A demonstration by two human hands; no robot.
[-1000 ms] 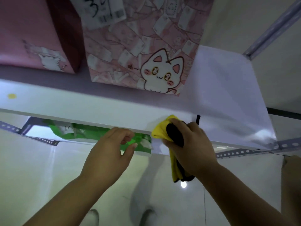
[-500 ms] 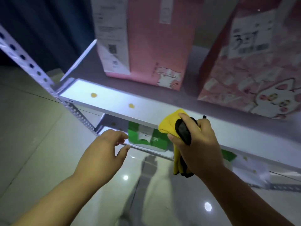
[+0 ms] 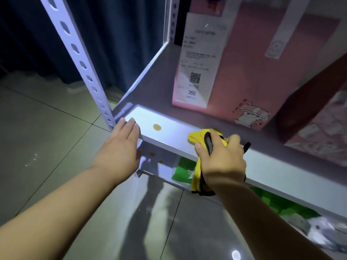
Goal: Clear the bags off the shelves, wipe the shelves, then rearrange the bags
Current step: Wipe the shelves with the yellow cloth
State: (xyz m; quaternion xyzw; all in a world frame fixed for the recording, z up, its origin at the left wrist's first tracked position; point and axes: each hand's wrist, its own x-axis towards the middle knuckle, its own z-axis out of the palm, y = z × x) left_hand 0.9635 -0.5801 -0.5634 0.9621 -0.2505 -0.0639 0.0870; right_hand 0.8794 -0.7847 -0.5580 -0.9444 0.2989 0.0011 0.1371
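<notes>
Left hand (image 3: pixel 120 145), centre-left: fingers straight and together, palm down, fingertips over the front-left corner of the shelf (image 3: pixel 272 166). Can't tell if they touch it.

Right hand (image 3: pixel 221 160), centre: fingers curled round the bunched yellow cloth (image 3: pixel 196 137) with black trim. The cloth sits against the shelf's front edge and its tail hangs below the edge.

A yellow spot (image 3: pixel 157 127) is on the shelf front, between the hands.

The pink bag (image 3: pixel 244 76) stands upright on the shelf, upper right. Its white label (image 3: pixel 197 72) shows a QR code and "366".

The patterned bag (image 3: pixel 319 128) is at the right edge, just beside the pink one.

The green bag (image 3: pixel 183 170) is on the lower shelf, partly hidden under the edge.

A perforated post (image 3: pixel 75 53) runs from upper left down to the shelf corner, with a dark curtain (image 3: pixel 122 34) behind it. Tiled floor (image 3: pixel 47 137) below.
</notes>
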